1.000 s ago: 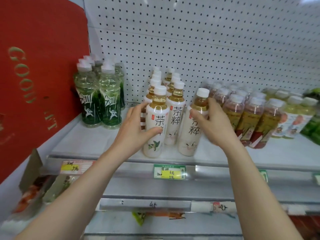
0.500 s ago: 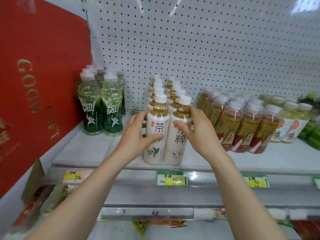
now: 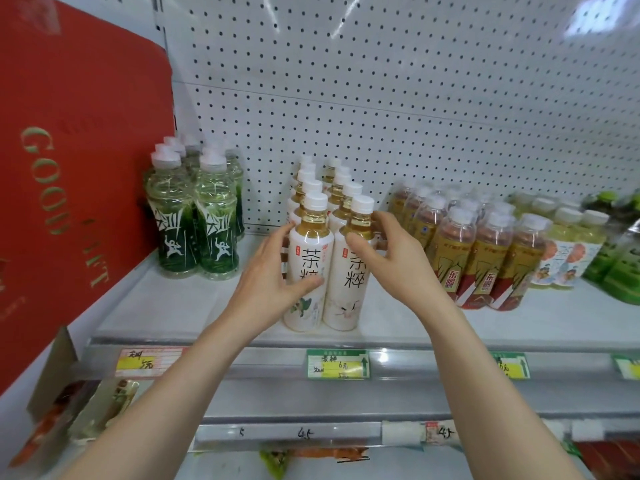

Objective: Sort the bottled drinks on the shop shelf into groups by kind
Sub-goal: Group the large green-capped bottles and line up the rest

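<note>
- The left hand (image 3: 268, 289) is wrapping the near-left white-label tea bottle (image 3: 308, 271) at label height, thumb across the front and fingers curled round the far side, so it is holding that bottle.
- The right hand (image 3: 398, 261) is cupping the near-right white-label tea bottle (image 3: 348, 282) high up, thumb on the shoulder and fingers (image 3: 388, 220) half-open beside the neck; whether it is gripping or only touching I cannot tell.
- Both bottles are standing upright, touching each other, at the near end of two rows running toward the pegboard (image 3: 381, 98) in the middle of the shelf (image 3: 194, 306).
- Risk, as I judge it: the pair is sitting close to the shelf's near edge, and a push applied high on the neck is liable to tip a bottle forward off the lip.
- A nudge backward could be knocking the tightly packed rows behind, domino fashion.
- The right wrist is passing near the amber bottles with red-and-yellow labels (image 3: 485, 258) to the right; a sideways sweep could be toppling those.
- The green-wrapped bottles (image 3: 194, 223) at left are standing well apart, so are looking safe.
- Hard to make out: rear bottles in every row are hiding behind the front ones, the far-right green bottles (image 3: 620, 258) are being cut off and blurred, and the price tags (image 3: 337, 364) are only partly legible.
</note>
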A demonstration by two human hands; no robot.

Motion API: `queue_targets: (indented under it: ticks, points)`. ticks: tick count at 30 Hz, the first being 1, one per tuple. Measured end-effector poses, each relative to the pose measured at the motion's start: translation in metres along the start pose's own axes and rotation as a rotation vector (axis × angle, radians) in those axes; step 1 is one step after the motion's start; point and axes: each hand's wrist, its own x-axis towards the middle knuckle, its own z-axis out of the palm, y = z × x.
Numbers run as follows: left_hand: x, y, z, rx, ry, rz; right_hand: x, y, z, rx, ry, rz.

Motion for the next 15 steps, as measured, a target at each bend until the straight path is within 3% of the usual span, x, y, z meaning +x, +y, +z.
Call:
queue_targets:
  ticks: [15]
  points:
    - [0.0038,-0.0062,0.0025,-0.012,0.005,-0.017,0.0047,-0.0035,0.0002,-0.025,-0.008,0.009]
